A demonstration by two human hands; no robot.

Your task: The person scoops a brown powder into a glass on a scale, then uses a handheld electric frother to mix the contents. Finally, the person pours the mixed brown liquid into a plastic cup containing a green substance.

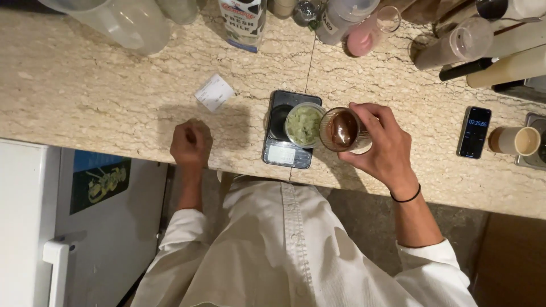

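The right hand wraps its fingers around a ribbed glass of brown liquid, holding it just beside a small cup of pale green contents. The cup stands on a black scale near the front edge of the stone counter, and the glass's rim touches or overlaps the cup's rim. The left hand rests on the counter as a closed fist, holding nothing visible, well apart from the scale. A slip of paper lies behind it. A phone with a lit screen lies to the right, beside a beige cup. A milk carton and bottles stand along the back.
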